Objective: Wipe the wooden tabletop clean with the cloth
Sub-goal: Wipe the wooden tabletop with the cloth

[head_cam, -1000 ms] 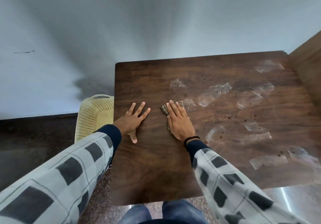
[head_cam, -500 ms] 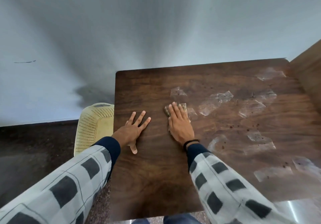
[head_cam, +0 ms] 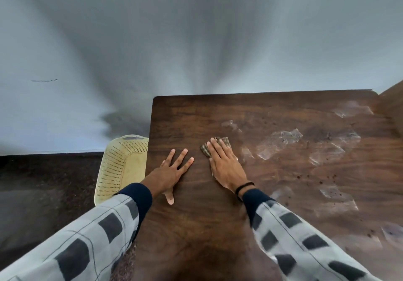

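Note:
The dark wooden tabletop [head_cam: 196,226] fills the lower right of the head view. My right hand [head_cam: 225,165] lies flat on a small brown patterned cloth [head_cam: 224,141], pressing it onto the wood; only the cloth's far edge shows past my fingertips. My left hand [head_cam: 171,171] rests flat on the table to the left, fingers spread, holding nothing. Pale wet smears and patches [head_cam: 277,142] and small dark crumbs [head_cam: 333,177] cover the table's right half.
A cream perforated plastic basket [head_cam: 122,167] stands on the dark floor against the table's left edge. A grey wall [head_cam: 196,41] runs behind the table. Another wooden surface [head_cam: 392,97] adjoins the far right corner.
The view has tilted up, so the table sits lower in frame. My right hand with the cloth has edged slightly left and forward. My left hand stays planted.

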